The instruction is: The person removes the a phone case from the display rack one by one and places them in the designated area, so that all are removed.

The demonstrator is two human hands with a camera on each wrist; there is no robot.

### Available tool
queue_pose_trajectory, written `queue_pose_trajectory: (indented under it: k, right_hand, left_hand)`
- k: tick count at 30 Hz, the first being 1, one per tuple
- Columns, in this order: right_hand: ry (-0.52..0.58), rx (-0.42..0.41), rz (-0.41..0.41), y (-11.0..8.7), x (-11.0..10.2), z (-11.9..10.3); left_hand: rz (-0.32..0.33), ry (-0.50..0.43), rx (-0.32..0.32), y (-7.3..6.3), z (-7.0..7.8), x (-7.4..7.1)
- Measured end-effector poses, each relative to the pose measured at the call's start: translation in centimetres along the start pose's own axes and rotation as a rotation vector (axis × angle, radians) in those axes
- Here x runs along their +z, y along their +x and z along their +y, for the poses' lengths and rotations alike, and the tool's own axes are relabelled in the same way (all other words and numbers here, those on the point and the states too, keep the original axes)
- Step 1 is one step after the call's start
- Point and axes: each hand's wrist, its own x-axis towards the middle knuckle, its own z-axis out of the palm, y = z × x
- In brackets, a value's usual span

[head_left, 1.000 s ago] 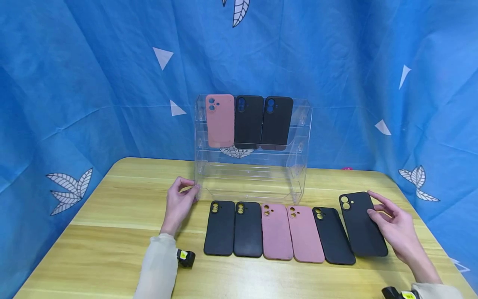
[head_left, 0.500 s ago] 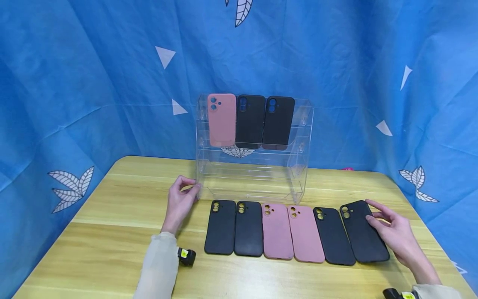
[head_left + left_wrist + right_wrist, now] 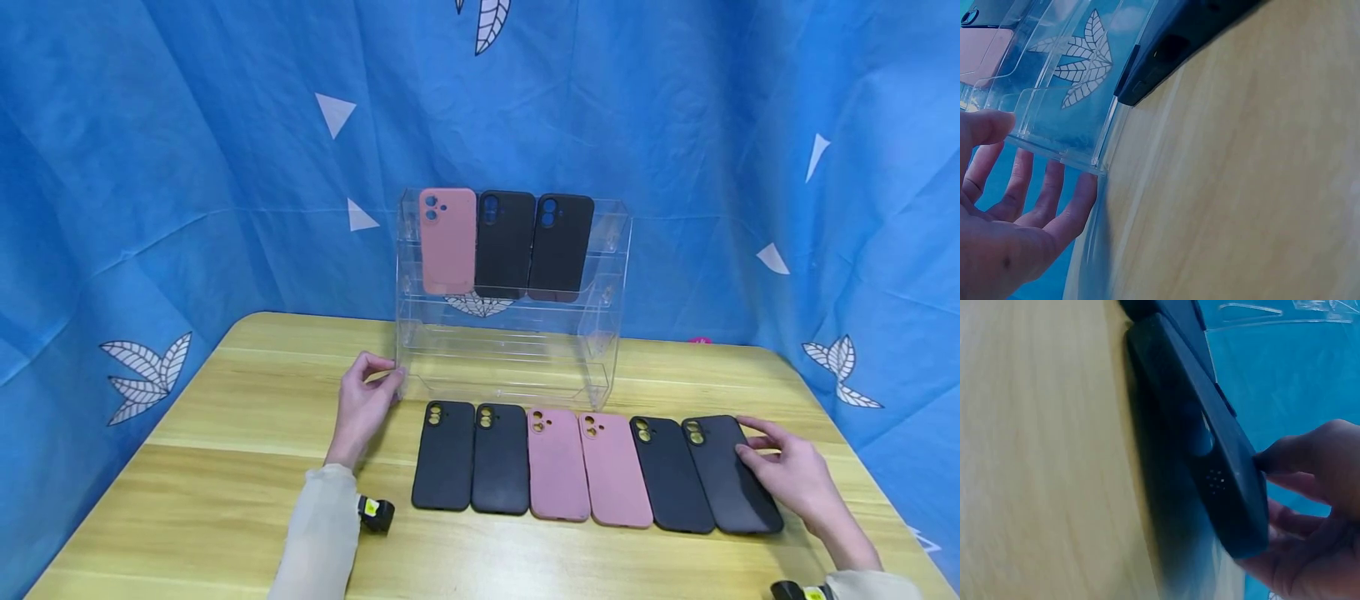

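At the far right of the head view, my right hand pinches the right edge of a black phone case. The case's left side lies low by the table in the right wrist view, its right side tilted up at my fingers. Several more cases, black and pink, lie in a row to its left. My left hand holds the lower left side of a clear display rack, thumb in front and fingers behind the panel. A pink case and two black ones stand on its top tier.
The wooden table carries everything. Blue patterned cloth hangs behind and at both sides. The rack's lower tiers stand directly behind the row of cases.
My right hand has lowered the black case toward the table at the row's right end, and it now lies flatter. The left hand has stayed at the rack.
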Motion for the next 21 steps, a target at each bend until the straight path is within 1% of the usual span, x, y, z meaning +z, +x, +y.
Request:
queue_pose_trajectory:
  k: [8,11,16,21]
  right_hand:
    - [-0.162,-0.063,0.037,0.4,0.2,0.4]
    - [-0.198,-0.088,0.077,0.4,0.4,0.5]
    - [-0.193,-0.111,0.162,0.6,0.3,-0.2]
    - [-0.127,-0.097,0.235,1.2,0.2,-2.5]
  left_hand:
    - [-0.002,0.003,0.003,0.0,0.0,0.0]
    - [-0.005,0.002,0.006,-0.1,0.1,0.1]
    - [-0.006,-0.002,0.005,-0.1,0.1,0.0]
    - [-0.006,-0.014,-0.001,-0.1,0.1,0.0]
